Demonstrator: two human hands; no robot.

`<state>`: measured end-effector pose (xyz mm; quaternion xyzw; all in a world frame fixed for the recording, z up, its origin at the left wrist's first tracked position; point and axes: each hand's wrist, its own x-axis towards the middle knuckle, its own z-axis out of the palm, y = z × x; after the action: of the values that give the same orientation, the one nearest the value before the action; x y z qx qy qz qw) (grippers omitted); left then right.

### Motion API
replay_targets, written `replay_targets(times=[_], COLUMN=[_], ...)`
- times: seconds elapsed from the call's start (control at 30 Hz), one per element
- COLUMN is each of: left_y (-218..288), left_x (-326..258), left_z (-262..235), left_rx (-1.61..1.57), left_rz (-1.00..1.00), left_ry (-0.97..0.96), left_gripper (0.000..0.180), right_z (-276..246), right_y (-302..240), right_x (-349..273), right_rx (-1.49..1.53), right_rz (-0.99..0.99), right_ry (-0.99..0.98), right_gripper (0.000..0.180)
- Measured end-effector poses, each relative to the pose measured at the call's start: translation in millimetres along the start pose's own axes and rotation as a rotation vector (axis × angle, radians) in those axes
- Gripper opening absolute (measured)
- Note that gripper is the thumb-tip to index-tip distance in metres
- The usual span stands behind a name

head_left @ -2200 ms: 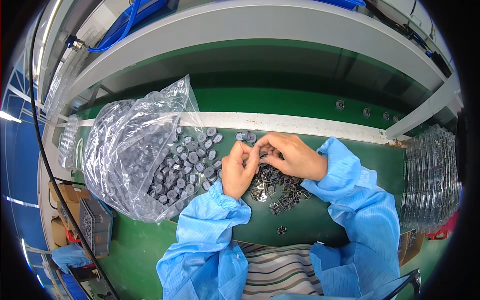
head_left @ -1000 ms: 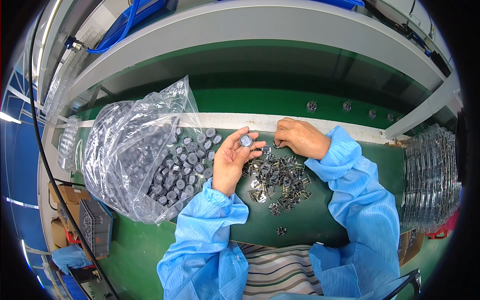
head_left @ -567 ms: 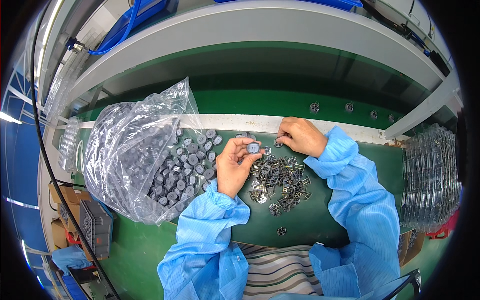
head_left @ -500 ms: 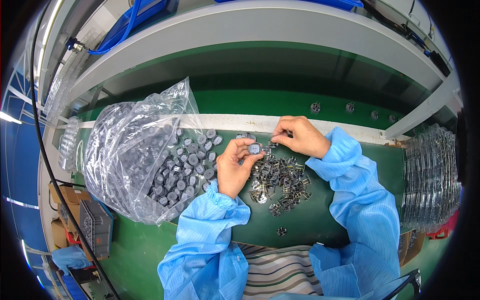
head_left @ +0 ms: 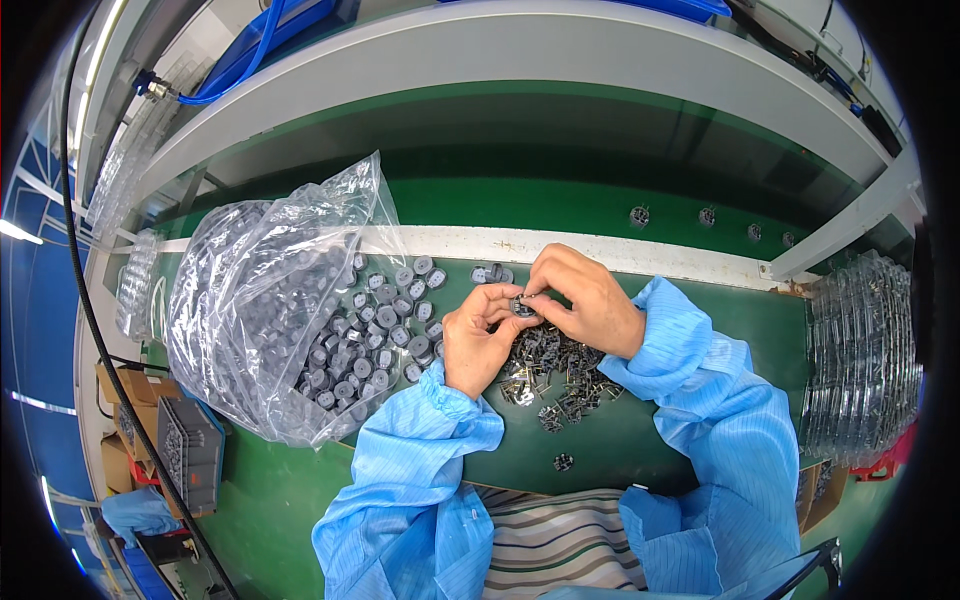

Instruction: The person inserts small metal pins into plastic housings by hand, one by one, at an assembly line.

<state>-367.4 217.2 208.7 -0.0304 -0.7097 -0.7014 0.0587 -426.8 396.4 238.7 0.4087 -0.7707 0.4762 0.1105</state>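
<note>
Two hands meet over the green bench (head_left: 300, 500), fingertips pinched together around one small grey disc (head_left: 523, 305). The left hand (head_left: 478, 340) curls its thumb and forefinger tightly under the disc, the other fingers folded loosely toward the palm. The right hand (head_left: 585, 300) closes thumb and forefinger on the disc from above and from the right; it may also be pressing a tiny metal piece against it, though the part is too small to tell. The disc sits between the two hands, just above the heap of clips (head_left: 555, 375).

That heap lies directly under the hands: dark, thin, bent metal pieces with glinting edges, tangled together. One stray clip (head_left: 563, 461) lies apart, nearer the person. To the left, round grey caps (head_left: 385, 320) spill flat over the mat, each a short cylinder with a matte top. They run out of a crumpled clear plastic bag (head_left: 265, 300), glossy and creased, with more caps inside.

Both forearms wear light blue sleeves (head_left: 410, 480) of thin, wrinkled fabric with gathered cuffs. A white strip (head_left: 680, 258) borders the far edge of the bench. At the right edge stands a stack of clear, ribbed plastic trays (head_left: 865, 350). At the lower left, a dark grey crate (head_left: 185, 455) sits below the bench.
</note>
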Motion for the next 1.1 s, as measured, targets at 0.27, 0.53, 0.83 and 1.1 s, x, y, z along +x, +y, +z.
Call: replay_targets(times=[0.27,0.53,0.83,1.1], left_y=[10.0,-8.1,-22.7,-7.8], left_x=[7.7,28.1,29.1,26.6], left_z=[-12.4,-33.1,-35.8,-35.4], left_rx=[0.673,0.918,0.872,-0.214], left_rz=[0.395,0.382,0.351,0.081], left_ry=[0.13,0.092,0.046,0.071], left_gripper=[0.058,0.047,0.032,0.032], right_z=[-9.3,-55.8,-4.3,4.2], right_y=[32.4,125.7,53.7,54.6], right_x=[9.2,-10.3,-1.6,-10.0], right_rx=[0.204,-0.68,-0.092,-0.076], right_rz=[0.328,0.283,-0.005,0.042], right_ry=[0.033,0.206,-0.245,-0.373], right_gripper=[0.014,0.011,0.015,0.016])
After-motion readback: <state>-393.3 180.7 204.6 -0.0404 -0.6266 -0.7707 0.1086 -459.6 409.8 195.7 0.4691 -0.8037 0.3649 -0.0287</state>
